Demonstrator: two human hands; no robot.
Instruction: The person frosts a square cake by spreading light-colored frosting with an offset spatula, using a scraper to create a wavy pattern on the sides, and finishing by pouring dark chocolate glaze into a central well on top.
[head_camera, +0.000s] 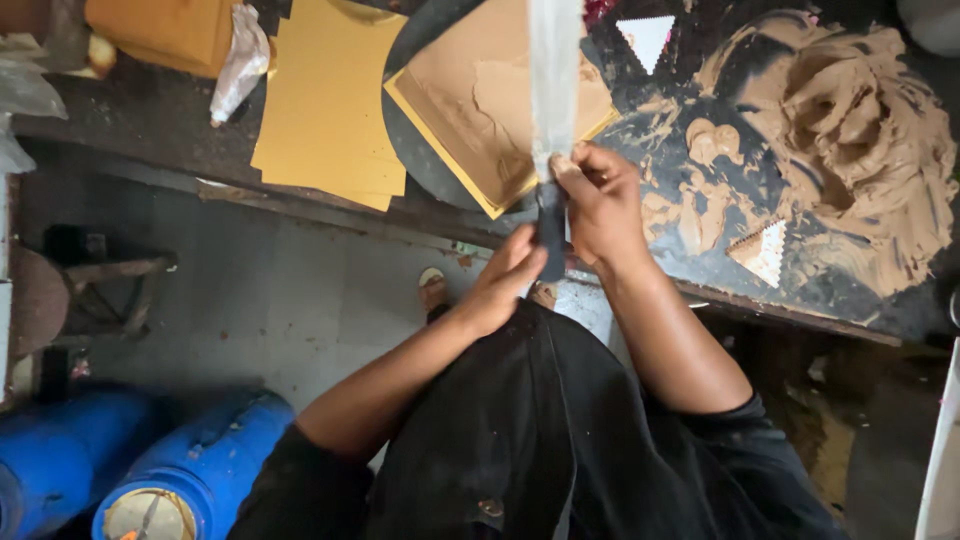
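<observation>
A long flat metal blade with a dark handle points away from me over the workbench. My right hand grips it where blade meets handle, thumb pressed on the blade. My left hand touches the lower end of the handle, fingers against it. Under the blade lies a yellow square board smeared with tan paste, resting on a round dark disc.
A stack of yellow boards lies left of the disc. A big heap of tan paste covers the bench at right, with two toothed triangular scrapers. Blue barrels stand on the floor at lower left, beside a small stool.
</observation>
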